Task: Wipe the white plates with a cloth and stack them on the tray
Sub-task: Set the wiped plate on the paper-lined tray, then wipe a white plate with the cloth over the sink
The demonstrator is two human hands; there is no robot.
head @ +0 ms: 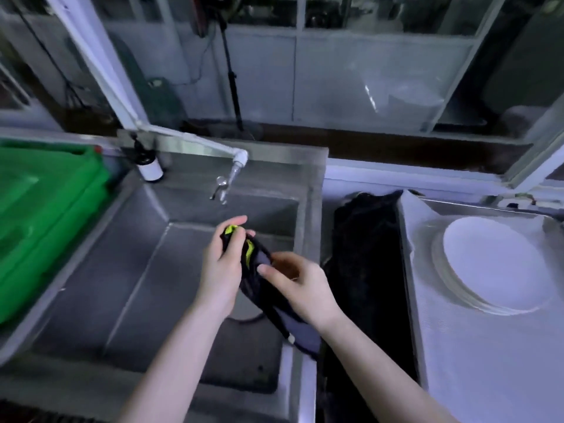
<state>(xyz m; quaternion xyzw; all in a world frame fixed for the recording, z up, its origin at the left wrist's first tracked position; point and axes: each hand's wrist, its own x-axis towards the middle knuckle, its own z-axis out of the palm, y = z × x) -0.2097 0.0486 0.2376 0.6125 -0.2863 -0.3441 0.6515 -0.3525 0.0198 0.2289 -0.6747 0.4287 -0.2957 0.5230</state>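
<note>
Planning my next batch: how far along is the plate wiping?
Seemingly done: white plates lie stacked on the lined tray at right. In hand: left hand and right hand both grip the dark cloth over the steel sink; no plate is being wiped. Left: cannot tell whether unwiped plates remain.

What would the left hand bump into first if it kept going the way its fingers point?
Probably the tap. The left hand, holding the dark cloth, points away over the sink, and the tap hangs just ahead. Depth is unclear, so it might pass below and meet the sink's back wall.
</note>
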